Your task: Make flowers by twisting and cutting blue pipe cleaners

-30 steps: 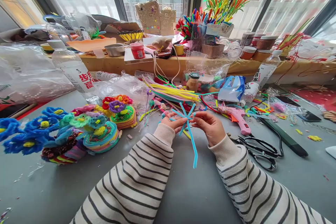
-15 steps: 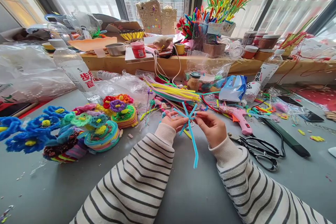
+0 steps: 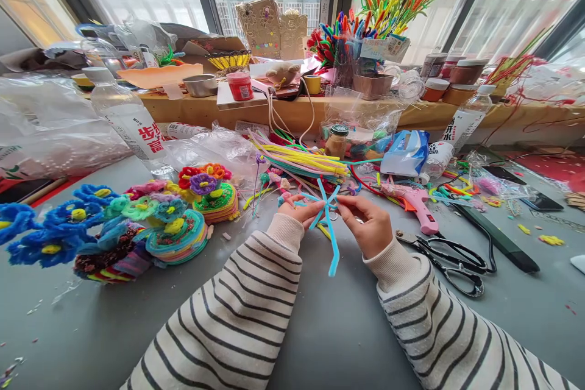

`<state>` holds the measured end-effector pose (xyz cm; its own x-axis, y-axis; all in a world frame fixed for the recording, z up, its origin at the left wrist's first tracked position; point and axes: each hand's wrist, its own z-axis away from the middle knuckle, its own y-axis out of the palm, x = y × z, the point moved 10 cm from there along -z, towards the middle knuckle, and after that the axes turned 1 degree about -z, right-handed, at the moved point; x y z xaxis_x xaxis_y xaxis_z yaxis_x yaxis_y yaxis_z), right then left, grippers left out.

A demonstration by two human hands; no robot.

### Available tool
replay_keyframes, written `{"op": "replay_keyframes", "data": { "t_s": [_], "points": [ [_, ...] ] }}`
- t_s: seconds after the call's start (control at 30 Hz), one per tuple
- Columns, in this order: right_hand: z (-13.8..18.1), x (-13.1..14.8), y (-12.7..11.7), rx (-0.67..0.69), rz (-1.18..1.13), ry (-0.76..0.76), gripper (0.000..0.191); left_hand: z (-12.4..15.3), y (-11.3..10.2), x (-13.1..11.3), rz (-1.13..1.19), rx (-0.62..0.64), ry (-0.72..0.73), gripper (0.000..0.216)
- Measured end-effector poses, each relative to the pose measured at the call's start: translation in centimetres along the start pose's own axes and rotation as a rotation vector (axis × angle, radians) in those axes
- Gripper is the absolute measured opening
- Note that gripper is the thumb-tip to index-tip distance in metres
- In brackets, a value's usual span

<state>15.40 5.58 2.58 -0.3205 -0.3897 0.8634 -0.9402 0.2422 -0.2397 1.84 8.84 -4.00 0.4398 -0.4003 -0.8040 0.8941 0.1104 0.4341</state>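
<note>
Both hands hold a bundle of light-blue pipe cleaners (image 3: 329,225) above the grey table (image 3: 320,329). My left hand (image 3: 299,210) pinches the bundle from the left, and my right hand (image 3: 368,225) pinches it from the right at the crossing point. Short blue ends fan upward from the pinch, and one long end hangs down toward me. Striped sleeves cover both forearms.
Finished pipe-cleaner flowers (image 3: 173,219) lie at the left, with loose pipe cleaners (image 3: 301,161) behind my hands. A pink glue gun (image 3: 414,201) and black scissors (image 3: 457,262) lie to the right. A water bottle (image 3: 128,119) and a cluttered wooden shelf (image 3: 292,109) stand at the back.
The long hanging end of the blue pipe cleaner has shortened and swung slightly left. Both hands have shifted a little up and kept their pinch on the bundle.
</note>
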Motion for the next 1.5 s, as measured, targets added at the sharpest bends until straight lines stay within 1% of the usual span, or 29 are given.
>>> {"op": "replay_keyframes", "data": {
  "t_s": [0.1, 0.27, 0.37, 0.47, 0.53, 0.6, 0.77, 1.0, 1.13, 1.23, 1.37, 1.43, 1.5],
  "points": [
    [0.0, -0.2, -0.2, -0.021, -0.007, 0.019, 0.019, 0.1, 0.3, 0.1, 0.040, 0.030, -0.011, 0.043],
    [0.1, -0.2, -0.1, -0.025, -0.028, 0.029, 0.021, 0.2, 0.1, 0.3, 0.074, -0.005, -0.041, 0.038],
    [0.0, 0.0, -0.4, -0.055, -0.039, 0.037, 0.025, 0.3, 0.3, -0.1, 0.083, 0.011, -0.014, 0.039],
    [0.0, 0.1, -0.5, -0.067, -0.041, 0.029, 0.020, 0.4, 0.6, -0.4, 0.056, 0.038, 0.013, 0.042],
    [0.0, 0.2, -0.3, -0.047, -0.028, 0.018, 0.016, 0.4, 0.6, -0.4, 0.019, 0.033, 0.026, 0.043],
    [0.0, 0.2, -0.1, -0.027, -0.007, 0.005, 0.017, 0.5, 0.5, -0.5, -0.026, 0.018, 0.045, 0.046],
    [0.0, 0.7, 0.0, 0.001, 0.071, -0.067, 0.017, 0.5, 0.6, -0.7, -0.088, 0.020, 0.088, 0.051],
    [-0.1, 2.2, 0.4, 0.029, 0.200, -0.200, 0.017, 0.8, 0.5, -1.1, -0.141, -0.003, 0.113, 0.052],
    [-0.1, 2.7, 0.6, 0.055, 0.230, -0.240, 0.018, 1.0, 0.5, -1.2, -0.160, -0.018, 0.123, 0.053],
    [0.0, 2.6, 0.6, 0.055, 0.217, -0.229, 0.018, 1.1, 0.6, -1.3, -0.170, -0.018, 0.130, 0.051],
    [0.0, 1.6, -0.1, -0.011, 0.159, -0.128, 0.022, 1.2, 0.6, -1.5, -0.151, -0.022, 0.135, 0.050],
    [0.0, 1.4, -0.1, -0.023, 0.136, -0.106, 0.018, 1.2, 0.5, -1.6, -0.147, -0.024, 0.141, 0.049],
    [0.0, 1.5, 0.0, -0.004, 0.134, -0.120, 0.011, 1.0, 0.5, -1.6, -0.153, -0.023, 0.143, 0.048]
  ]
}}
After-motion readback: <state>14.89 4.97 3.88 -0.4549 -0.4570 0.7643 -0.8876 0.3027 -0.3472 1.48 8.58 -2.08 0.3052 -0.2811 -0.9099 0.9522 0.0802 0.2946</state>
